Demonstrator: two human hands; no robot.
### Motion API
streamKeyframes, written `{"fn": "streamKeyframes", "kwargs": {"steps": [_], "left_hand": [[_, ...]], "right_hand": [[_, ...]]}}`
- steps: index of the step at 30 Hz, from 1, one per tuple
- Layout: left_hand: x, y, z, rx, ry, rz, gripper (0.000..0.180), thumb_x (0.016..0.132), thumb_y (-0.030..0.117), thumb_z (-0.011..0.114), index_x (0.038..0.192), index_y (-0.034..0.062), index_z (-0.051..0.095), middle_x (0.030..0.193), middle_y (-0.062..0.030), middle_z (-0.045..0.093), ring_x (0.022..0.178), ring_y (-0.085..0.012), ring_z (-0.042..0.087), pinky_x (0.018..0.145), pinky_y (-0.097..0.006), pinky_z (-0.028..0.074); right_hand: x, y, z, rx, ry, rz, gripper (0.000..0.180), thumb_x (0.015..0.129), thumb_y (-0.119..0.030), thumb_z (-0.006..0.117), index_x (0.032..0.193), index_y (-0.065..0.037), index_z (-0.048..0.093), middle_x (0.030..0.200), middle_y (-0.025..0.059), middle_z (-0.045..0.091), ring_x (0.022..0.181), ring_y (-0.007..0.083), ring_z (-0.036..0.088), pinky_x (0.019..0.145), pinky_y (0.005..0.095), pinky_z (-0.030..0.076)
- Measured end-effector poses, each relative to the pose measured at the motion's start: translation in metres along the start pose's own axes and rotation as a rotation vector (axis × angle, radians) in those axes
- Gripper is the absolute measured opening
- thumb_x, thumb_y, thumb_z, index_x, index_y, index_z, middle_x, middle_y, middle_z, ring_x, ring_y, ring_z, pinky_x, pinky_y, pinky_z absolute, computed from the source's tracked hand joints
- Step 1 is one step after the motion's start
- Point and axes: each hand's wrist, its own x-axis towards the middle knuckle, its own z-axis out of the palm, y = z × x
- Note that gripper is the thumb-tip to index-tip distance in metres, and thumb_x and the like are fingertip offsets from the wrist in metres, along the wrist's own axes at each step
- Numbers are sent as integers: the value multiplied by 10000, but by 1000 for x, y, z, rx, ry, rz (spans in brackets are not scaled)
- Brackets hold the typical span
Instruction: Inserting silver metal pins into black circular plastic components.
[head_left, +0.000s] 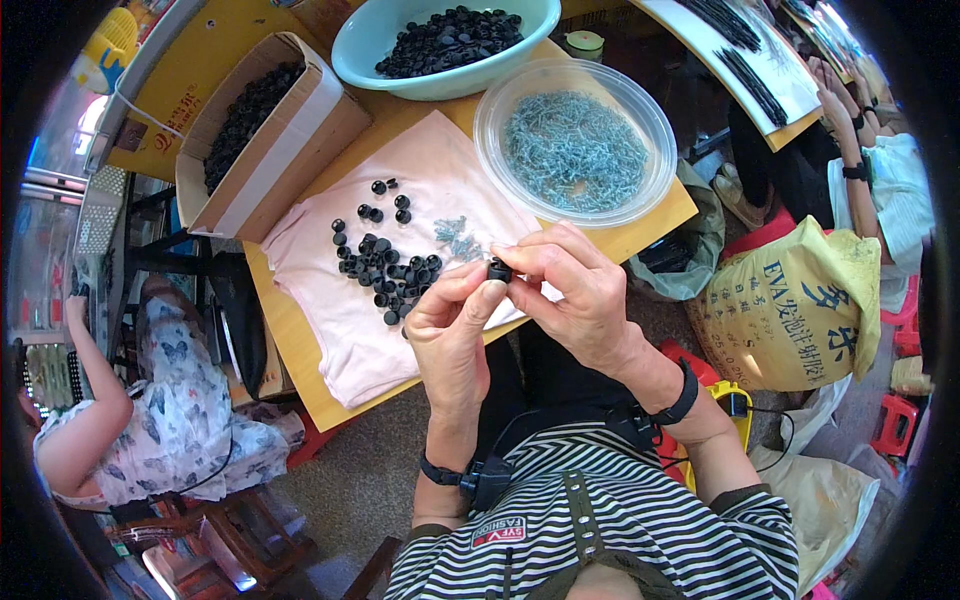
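A small round black plastic cap (498,270) is held up over the cloth's near right part, between the fingertips of both hands. My left hand (452,325) pinches it from the left with thumb and index finger. From the right, the fingers of my right hand (575,290) close on the same cap; anything else in them is hidden. Loose black caps (385,265) lie scattered on a pale pink cloth (350,370), left of my hands. Just beyond my fingers is a small heap of silvery screws (457,238).
A cardboard box (280,150) of black parts stands far left, beside a pale blue basin (445,85) of black caps. A clear round tub (650,190) holds many screws. Right of the table (680,205) sits a yellow sack (790,310). Other people sit on both sides.
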Motion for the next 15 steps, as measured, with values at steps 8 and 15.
{"fn": "streamKeyframes", "kwargs": {"steps": [8, 15], "left_hand": [[-3, -2, 1, -41, 21, -31, 182, 760, -58, 673, 933, -6, 654, 999, -105, 629, 909, -138, 598, 841, -249, 479], [-1, 2, -2, -92, -35, -43, 165, 779, -39, 664, 940, -6, 651, 1008, -106, 630, 921, -138, 596, 848, -254, 474]], "right_hand": [[2, 2, -3, -14, -14, -51, 272, 662, 22, 696, 924, -3, 626, 791, 83, 582, 703, 208, 572, 614, 290, 489], [11, 0, -11, 10, -108, -44, 268, 663, 32, 682, 921, -8, 623, 810, 82, 582, 707, 208, 574, 588, 282, 488]]}}
